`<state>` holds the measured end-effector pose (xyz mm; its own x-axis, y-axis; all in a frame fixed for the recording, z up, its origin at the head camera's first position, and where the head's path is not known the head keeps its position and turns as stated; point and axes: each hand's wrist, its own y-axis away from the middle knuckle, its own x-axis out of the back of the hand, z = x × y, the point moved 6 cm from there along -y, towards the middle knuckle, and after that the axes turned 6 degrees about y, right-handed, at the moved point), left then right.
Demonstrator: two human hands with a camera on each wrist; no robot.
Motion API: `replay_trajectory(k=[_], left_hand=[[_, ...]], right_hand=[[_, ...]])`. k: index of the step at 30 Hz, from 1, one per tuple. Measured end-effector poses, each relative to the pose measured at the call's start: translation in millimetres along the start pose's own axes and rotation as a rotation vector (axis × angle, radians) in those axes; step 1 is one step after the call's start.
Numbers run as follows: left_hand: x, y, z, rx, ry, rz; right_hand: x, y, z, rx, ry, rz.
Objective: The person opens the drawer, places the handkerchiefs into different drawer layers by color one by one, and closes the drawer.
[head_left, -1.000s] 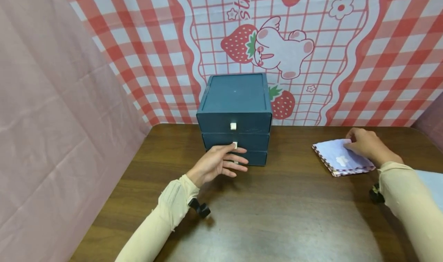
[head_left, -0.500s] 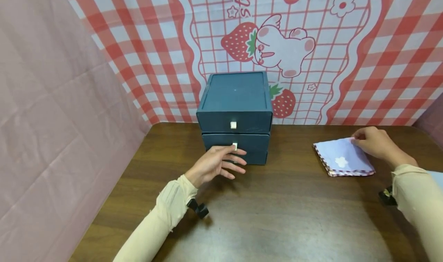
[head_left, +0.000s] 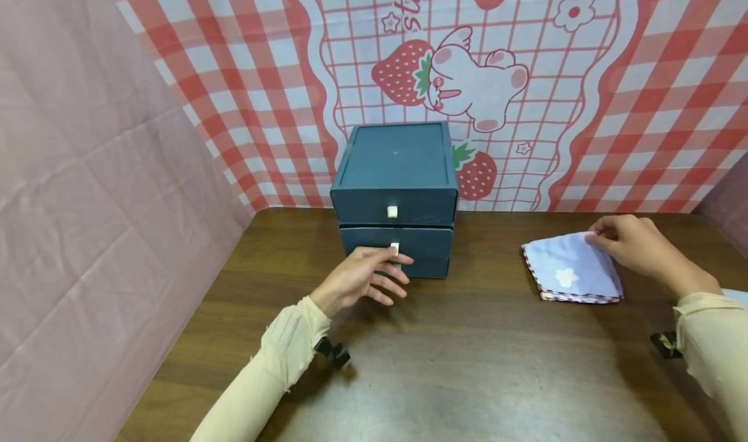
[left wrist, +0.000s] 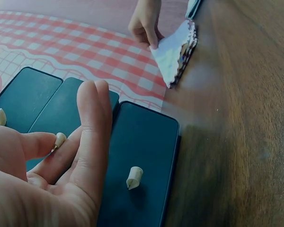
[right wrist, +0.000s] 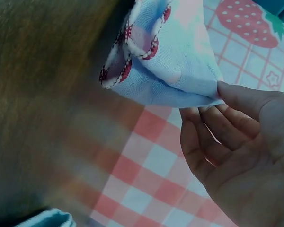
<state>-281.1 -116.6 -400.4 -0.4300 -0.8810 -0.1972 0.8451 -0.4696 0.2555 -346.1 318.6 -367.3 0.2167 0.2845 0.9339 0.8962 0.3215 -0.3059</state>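
Note:
Against the cloth backdrop stands a dark blue three-drawer box with small white knobs. My left hand pinches the middle drawer's knob between thumb and index finger, its other fingers spread. That drawer's front sits slightly forward of the top one. The bottom drawer's knob shows free in the left wrist view. To the right, my right hand pinches the far right corner of a folded lavender handkerchief, with a white flower and a checked, scalloped edge. In the right wrist view its layers hang together.
A brown wooden table lies beneath everything. Red-and-white checked strawberry cloth hangs behind, and pale pink cloth covers the left side. Light blue fabric lies at the right edge, partly behind my right sleeve.
My left hand has drawn the middle drawer a little toward me. My right hand has shifted from resting on the handkerchief to pinching its corner, and the handkerchief has moved slightly left.

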Motion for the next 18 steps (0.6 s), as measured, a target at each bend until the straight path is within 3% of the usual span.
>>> replay_trajectory(k=[18], left_hand=[[-2.8,5.2,-0.2,-0.011,-0.01,0.027]], right_hand=[[26.3,9.0,-25.4,0.018,0.055,0.096]])
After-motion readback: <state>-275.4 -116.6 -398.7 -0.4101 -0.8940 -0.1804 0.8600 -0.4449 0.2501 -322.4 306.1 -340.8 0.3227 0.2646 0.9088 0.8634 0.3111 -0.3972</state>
